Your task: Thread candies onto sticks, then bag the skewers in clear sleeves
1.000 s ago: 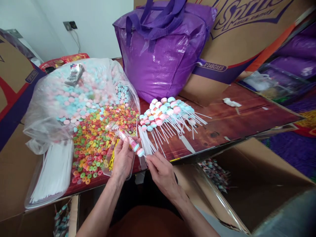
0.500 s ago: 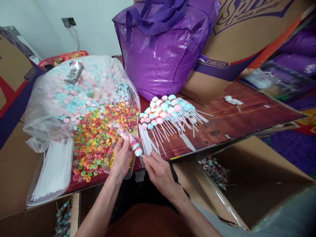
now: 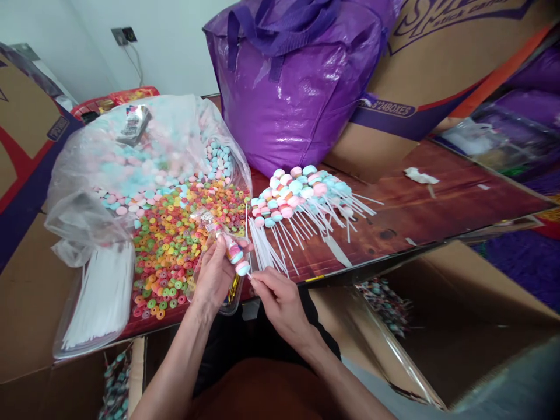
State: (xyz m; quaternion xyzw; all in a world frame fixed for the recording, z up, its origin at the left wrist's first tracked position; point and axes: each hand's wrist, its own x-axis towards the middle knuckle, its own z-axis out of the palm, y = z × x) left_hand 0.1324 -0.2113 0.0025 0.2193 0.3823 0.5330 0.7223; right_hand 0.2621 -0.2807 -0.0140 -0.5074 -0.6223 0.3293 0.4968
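Note:
My left hand is closed round a candy stick of stacked pink, white and blue pieces. A clear plastic bag covers the candy, its end sticking out past my thumb. Lower right of it, my right hand pinches the white stick below the last candy piece. Under my left hand sits a clear tub with yellow ties in it, partly hidden. Just beyond my hands lies a heap of finished candy sticks, their white sticks pointing toward me.
Ring gummies spread over the table, with a plastic sack of pastel candies behind. White sticks fill a tray at left. A purple bag stands at the back. An open cardboard box sits below the table's right edge.
The whole view has shifted slightly to the right. Both hands keep their hold on the candy stick, and the bag still surrounds its candy.

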